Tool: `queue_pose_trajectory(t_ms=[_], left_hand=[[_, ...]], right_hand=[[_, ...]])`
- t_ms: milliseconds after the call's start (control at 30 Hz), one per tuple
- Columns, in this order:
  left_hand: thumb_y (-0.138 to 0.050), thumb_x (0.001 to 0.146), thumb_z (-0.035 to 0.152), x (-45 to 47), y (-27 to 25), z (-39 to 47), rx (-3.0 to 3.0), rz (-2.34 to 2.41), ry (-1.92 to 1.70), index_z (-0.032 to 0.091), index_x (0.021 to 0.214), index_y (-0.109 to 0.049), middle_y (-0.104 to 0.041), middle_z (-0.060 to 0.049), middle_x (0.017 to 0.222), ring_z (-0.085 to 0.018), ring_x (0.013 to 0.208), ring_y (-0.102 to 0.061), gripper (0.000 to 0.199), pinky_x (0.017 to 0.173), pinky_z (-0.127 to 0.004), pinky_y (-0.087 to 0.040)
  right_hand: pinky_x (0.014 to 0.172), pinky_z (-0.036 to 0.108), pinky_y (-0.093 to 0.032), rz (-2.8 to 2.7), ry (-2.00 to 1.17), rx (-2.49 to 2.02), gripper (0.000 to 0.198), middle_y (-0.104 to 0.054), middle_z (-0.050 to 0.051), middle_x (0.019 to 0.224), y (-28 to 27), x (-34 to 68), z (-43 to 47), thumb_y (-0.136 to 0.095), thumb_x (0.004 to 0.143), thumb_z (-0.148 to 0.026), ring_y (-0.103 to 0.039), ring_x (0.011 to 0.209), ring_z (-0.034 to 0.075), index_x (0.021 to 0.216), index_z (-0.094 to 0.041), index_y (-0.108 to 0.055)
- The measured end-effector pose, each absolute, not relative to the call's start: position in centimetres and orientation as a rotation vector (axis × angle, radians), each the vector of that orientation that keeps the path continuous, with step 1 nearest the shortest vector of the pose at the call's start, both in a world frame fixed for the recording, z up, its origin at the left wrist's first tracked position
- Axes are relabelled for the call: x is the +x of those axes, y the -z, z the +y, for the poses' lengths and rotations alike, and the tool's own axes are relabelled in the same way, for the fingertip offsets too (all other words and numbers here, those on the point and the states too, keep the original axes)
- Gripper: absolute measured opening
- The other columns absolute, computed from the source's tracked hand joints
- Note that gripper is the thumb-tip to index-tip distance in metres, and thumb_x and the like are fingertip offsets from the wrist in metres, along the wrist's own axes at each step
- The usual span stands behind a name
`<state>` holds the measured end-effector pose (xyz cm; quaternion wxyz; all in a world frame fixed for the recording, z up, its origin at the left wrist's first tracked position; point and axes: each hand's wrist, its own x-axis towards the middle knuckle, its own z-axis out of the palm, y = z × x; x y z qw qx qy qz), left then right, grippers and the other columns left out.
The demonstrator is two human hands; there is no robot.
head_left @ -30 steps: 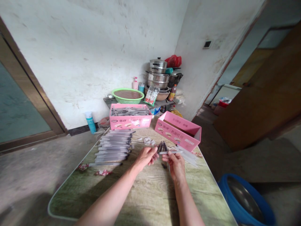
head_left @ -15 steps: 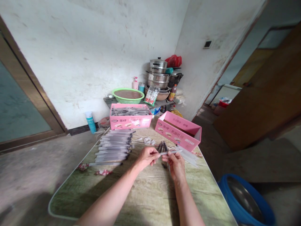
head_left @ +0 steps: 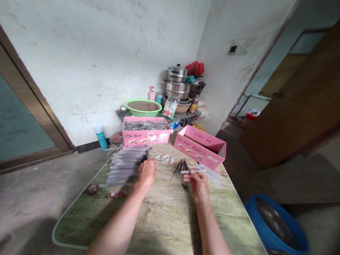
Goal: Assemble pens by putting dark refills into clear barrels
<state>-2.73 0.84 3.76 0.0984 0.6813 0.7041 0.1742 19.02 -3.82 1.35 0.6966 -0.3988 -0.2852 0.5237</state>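
My right hand (head_left: 198, 182) pinches a pale, translucent pen barrel (head_left: 186, 172) level between thumb and fingers. At the right ends of a row of pens (head_left: 123, 166), my left hand (head_left: 147, 173) reaches in palm down; its fingertips are hidden, so its grip does not show. These pens are whitish and see-through with dark ends, lying side by side on the table. Just beyond my right hand is a small fan of dark, thin refills or pen parts (head_left: 181, 165). More clear barrels (head_left: 211, 175) lie to its right, and a small black piece (head_left: 183, 186) sits to its left.
A pink box (head_left: 146, 137) full of pens and a second pink box (head_left: 199, 150) stand along the back of the wood-patterned table (head_left: 164, 219). Small white pieces (head_left: 167, 158) lie between them. Behind are a green basin (head_left: 143, 112) and stacked pots (head_left: 177, 85). A blue tub (head_left: 302, 237) stands right.
My left hand has let go of the barrel end and moved left to the row of pens. My right hand stays in place, still holding the barrel.
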Motion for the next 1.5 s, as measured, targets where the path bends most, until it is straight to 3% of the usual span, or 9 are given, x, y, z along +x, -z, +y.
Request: queue_pose_trajectory(t_ms=[133,300,433,567,767,900,1033,1200,1500], left_hand=[[-0.048,0.089,0.021,-2.8,-3.3,1.3,2.033,1.964,-0.597,0.013,0.091,-0.072,-0.072,-0.017,0.081,-0.027,0.079,-0.069,0.025,0.068,-0.030,-0.045],[-0.050,0.087,0.014,-3.3,-2.6,2.2,2.039,1.807,-0.957,0.020,0.106,-0.069,-0.073,-0.009,0.099,-0.021,0.091,-0.067,0.028,0.079,-0.027,-0.044],[-0.064,0.080,0.024,-3.0,-2.2,2.1,2.107,1.846,-0.728,0.020,0.095,-0.071,-0.071,-0.010,0.099,-0.023,0.087,-0.066,0.017,0.075,-0.028,-0.044],[-0.063,0.080,0.021,-2.3,-2.1,1.6,2.156,1.851,-0.565,0.021,0.081,-0.071,-0.070,-0.010,0.091,-0.024,0.082,-0.066,0.009,0.070,-0.029,-0.044],[-0.056,0.082,0.020,-1.4,-1.8,1.7,1.863,1.412,-1.024,0.020,0.095,-0.073,-0.069,-0.008,0.089,-0.019,0.077,-0.063,0.021,0.070,-0.028,-0.046],[-0.062,0.079,0.033,-0.7,-1.7,1.8,1.384,1.029,-1.110,0.014,0.098,-0.072,-0.064,-0.005,0.073,-0.013,0.060,-0.053,0.029,0.055,-0.024,-0.042],[-0.074,0.069,0.038,-0.7,-1.8,1.7,1.117,0.847,-1.232,0.013,0.093,-0.068,-0.063,-0.003,0.076,-0.009,0.061,-0.050,0.035,0.058,-0.021,-0.040],[-0.078,0.065,0.040,-1.0,-1.9,1.8,0.978,0.860,-1.284,0.013,0.088,-0.067,-0.062,-0.002,0.075,-0.009,0.064,-0.052,0.037,0.059,-0.020,-0.040],[-0.075,0.070,0.039,-0.4,-1.9,1.6,1.130,0.821,-1.236,0.011,0.084,-0.068,-0.059,-0.002,0.067,-0.009,0.059,-0.048,0.031,0.057,-0.021,-0.038]], right_hand=[[0.050,0.026,-0.058,-0.637,-1.159,-0.883,0.029,-0.072,0.005,0.060,-1.4,19.0,-3.8,-0.086,0.063,-0.029,-0.070,0.054,0.019,0.075,-0.016,-0.062],[0.052,0.027,-0.058,-0.650,-1.154,-0.902,0.028,-0.073,0.005,0.062,-1.5,19.0,-3.9,-0.084,0.064,-0.030,-0.071,0.057,0.020,0.076,-0.016,-0.064],[0.055,0.027,-0.059,-0.722,-1.155,-0.943,0.024,-0.075,0.008,0.074,-1.3,18.9,-4.0,-0.082,0.066,-0.031,-0.072,0.064,0.021,0.075,-0.016,-0.066],[0.051,0.024,-0.056,-0.760,-1.140,-0.968,0.022,-0.071,0.004,0.064,-0.9,19.0,-4.0,-0.081,0.067,-0.031,-0.067,0.055,0.017,0.074,-0.016,-0.068],[0.051,0.026,-0.053,-0.857,-1.178,-0.964,0.029,-0.071,0.005,0.067,-1.2,18.9,-4.2,-0.075,0.073,-0.040,-0.065,0.055,0.017,0.087,-0.015,-0.070],[0.041,0.020,-0.041,-1.010,-1.217,-0.985,0.033,-0.061,-0.002,0.051,-1.6,18.6,-4.6,-0.066,0.081,-0.043,-0.052,0.040,0.011,0.099,-0.016,-0.068],[0.034,0.018,-0.023,-1.118,-1.185,-1.023,0.034,-0.050,-0.008,0.042,-1.8,18.3,-4.9,-0.070,0.079,-0.042,-0.034,0.032,0.007,0.101,-0.016,-0.067],[0.036,0.020,-0.018,-1.180,-1.146,-1.077,0.029,-0.044,-0.008,0.039,-1.7,18.2,-4.9,-0.070,0.077,-0.043,-0.028,0.033,0.006,0.084,-0.015,-0.071],[0.038,0.021,-0.014,-1.259,-1.160,-1.134,0.028,-0.039,-0.008,0.039,-1.0,18.4,-4.8,-0.068,0.079,-0.041,-0.023,0.035,0.005,0.088,-0.016,-0.075]])
